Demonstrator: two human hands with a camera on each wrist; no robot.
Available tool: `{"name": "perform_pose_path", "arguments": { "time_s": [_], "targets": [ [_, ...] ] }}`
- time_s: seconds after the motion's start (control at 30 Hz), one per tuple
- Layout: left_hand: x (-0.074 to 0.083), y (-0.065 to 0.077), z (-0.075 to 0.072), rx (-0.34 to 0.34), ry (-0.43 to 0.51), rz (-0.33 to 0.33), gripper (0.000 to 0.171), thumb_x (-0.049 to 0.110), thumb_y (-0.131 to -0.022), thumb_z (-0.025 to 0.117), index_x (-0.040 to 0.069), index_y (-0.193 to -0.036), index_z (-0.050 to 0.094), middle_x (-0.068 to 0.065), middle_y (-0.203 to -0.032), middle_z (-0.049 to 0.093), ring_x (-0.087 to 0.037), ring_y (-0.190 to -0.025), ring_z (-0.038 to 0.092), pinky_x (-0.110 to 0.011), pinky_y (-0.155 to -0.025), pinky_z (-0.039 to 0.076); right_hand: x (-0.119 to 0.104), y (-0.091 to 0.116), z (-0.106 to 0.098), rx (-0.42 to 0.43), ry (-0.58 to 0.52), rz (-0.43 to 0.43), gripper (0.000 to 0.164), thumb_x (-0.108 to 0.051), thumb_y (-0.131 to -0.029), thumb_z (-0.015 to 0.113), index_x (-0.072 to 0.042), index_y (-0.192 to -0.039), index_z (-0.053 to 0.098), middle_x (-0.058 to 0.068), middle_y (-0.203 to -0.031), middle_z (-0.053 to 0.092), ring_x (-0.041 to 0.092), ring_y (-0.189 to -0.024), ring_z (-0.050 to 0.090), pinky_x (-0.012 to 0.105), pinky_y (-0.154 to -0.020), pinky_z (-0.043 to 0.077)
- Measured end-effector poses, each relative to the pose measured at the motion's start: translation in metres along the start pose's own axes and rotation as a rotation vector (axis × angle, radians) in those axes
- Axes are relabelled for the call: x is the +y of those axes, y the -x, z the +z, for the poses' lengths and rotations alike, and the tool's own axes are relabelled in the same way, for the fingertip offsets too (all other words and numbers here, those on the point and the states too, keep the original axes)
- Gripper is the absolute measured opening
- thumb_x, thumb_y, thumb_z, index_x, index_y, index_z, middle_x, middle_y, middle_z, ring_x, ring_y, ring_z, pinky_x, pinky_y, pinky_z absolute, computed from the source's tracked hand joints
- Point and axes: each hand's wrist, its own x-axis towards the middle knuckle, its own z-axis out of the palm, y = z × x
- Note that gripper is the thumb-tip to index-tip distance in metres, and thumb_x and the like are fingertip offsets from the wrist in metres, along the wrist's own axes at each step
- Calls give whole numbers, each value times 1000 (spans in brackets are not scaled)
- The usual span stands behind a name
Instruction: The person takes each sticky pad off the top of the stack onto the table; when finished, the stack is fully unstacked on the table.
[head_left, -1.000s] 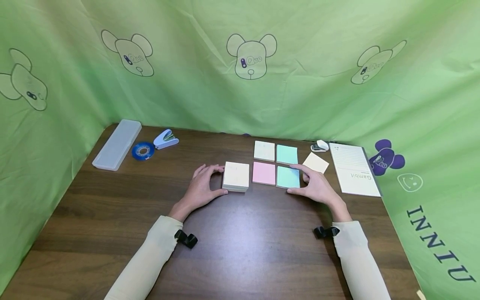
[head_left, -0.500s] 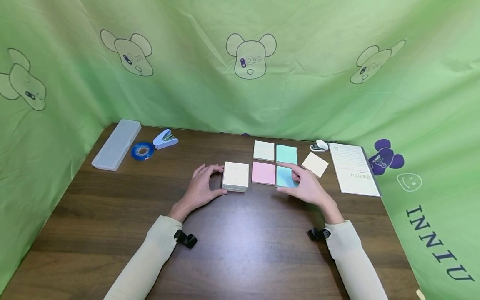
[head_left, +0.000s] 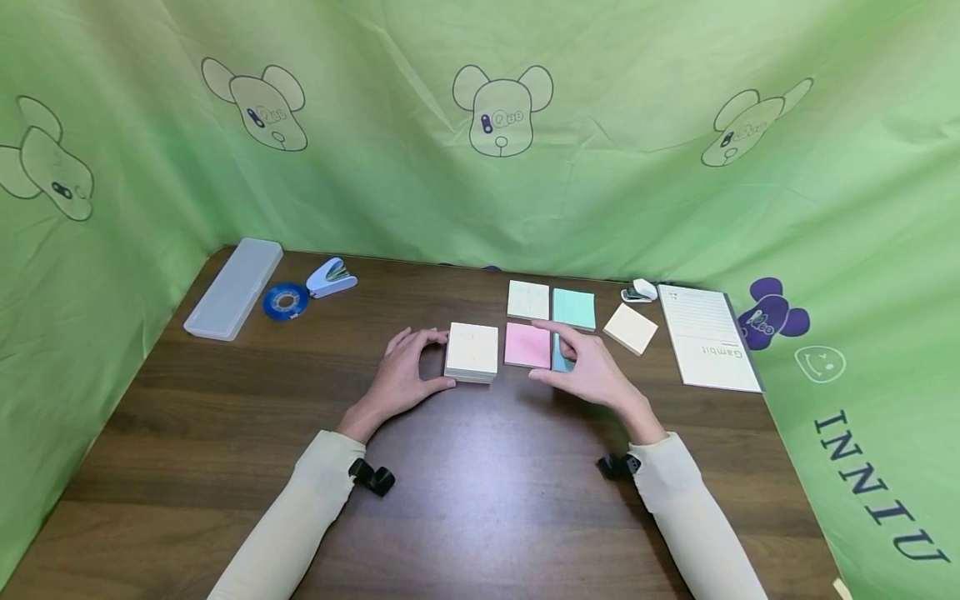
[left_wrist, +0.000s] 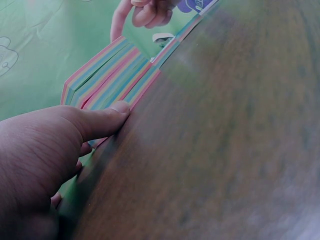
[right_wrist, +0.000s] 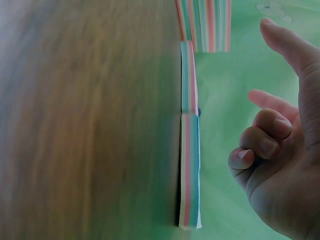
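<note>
My left hand (head_left: pixel 400 372) holds the left side of a tall stack of sticky note pads (head_left: pixel 472 347), thumb at its front corner and fingers at its back left. The left wrist view shows the stack's (left_wrist: pixel 112 75) striped pink, yellow, blue and green edges. Slightly raised, my right hand (head_left: pixel 588 367) holds nothing. Its thumb and index finger are spread apart and the other fingers curl in. It partly hides a blue sticky note pad (head_left: pixel 559 357) and reaches to the right edge of a pink pad (head_left: pixel 526 344). In the right wrist view a gap separates the hand from the pads.
Behind lie a cream pad (head_left: pixel 528 298) and a mint pad (head_left: pixel 574 308). Rightward are a tilted cream pad (head_left: pixel 631 328), a white stapler (head_left: pixel 639 292) and a notepad (head_left: pixel 708 340). A plastic case (head_left: pixel 234 288), blue tape roll (head_left: pixel 286 302) and blue stapler (head_left: pixel 332 277) stand left.
My right hand has moved left from the blue pad toward the pink one, uncovering the tilted cream pad. My left hand and the stack have stayed in place.
</note>
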Motion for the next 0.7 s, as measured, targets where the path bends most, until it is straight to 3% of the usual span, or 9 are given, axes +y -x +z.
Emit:
{"name": "perform_pose_path", "arguments": {
  "time_s": [0.4,0.7],
  "targets": [
    [-1,-1,0,5,-4,1,68,22,-85,100,4,-140,64,-11,-153,68,-35,-152,53,-51,-139,15,-16,-20,21,6,-25,-97,72,-29,-86,98,-10,-148,69,-10,-76,29,5,-67,25,28,-64,32],
    [-1,-1,0,1,-7,3,68,22,-85,100,4,-140,64,-12,-151,68,-36,-153,53,-52,-139,15,-27,-30,36,-8,1,-68,80,-35,-83,99,-11,-151,67,-10,-73,29,7,-66,26,28,-62,30]
  ]
}}
